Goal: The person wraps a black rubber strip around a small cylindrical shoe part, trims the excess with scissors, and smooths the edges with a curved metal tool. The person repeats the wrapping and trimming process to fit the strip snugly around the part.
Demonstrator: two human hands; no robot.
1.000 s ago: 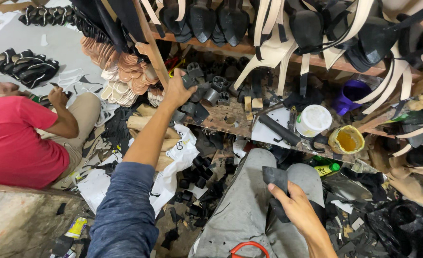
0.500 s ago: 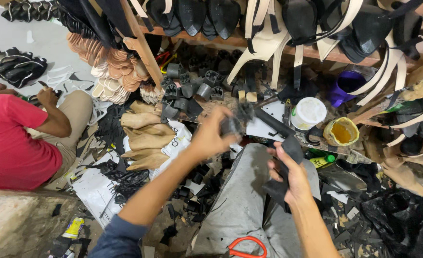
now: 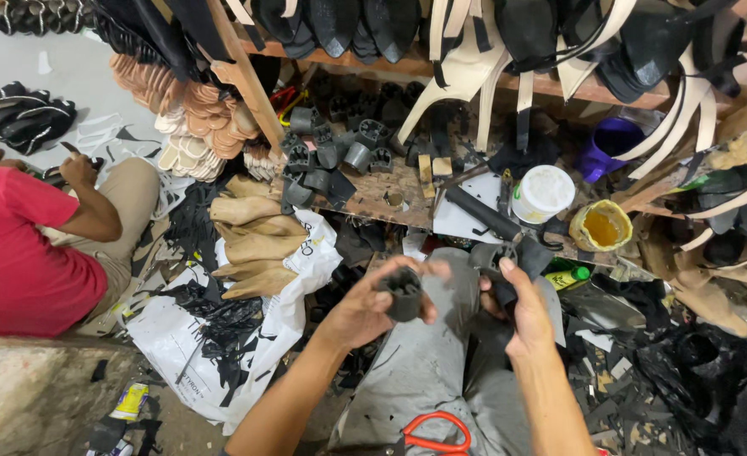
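Observation:
My left hand [image 3: 372,306] is closed around a small black heel block [image 3: 404,293], held above my grey-trousered lap [image 3: 424,371]. My right hand [image 3: 521,308] grips a dark shoe piece [image 3: 508,257] just to the right of it; the two hands are a few centimetres apart. More black heel blocks [image 3: 331,152] lie heaped on the low wooden bench [image 3: 382,190] beyond my hands. Orange-handled scissors [image 3: 435,435] rest on my lap near the bottom edge.
A person in a red shirt [image 3: 19,245] sits at the left. Tan shoe lasts [image 3: 251,241] lie on a white bag [image 3: 221,338]. A white tub [image 3: 543,192], a yellow glue pot [image 3: 600,225] and a purple cup [image 3: 605,143] stand on the bench. Shoe uppers hang above.
My left hand reached to the heel blocks on the bench, took one and drew it back over my lap. My right hand rose from my knee with the dark piece to meet it.

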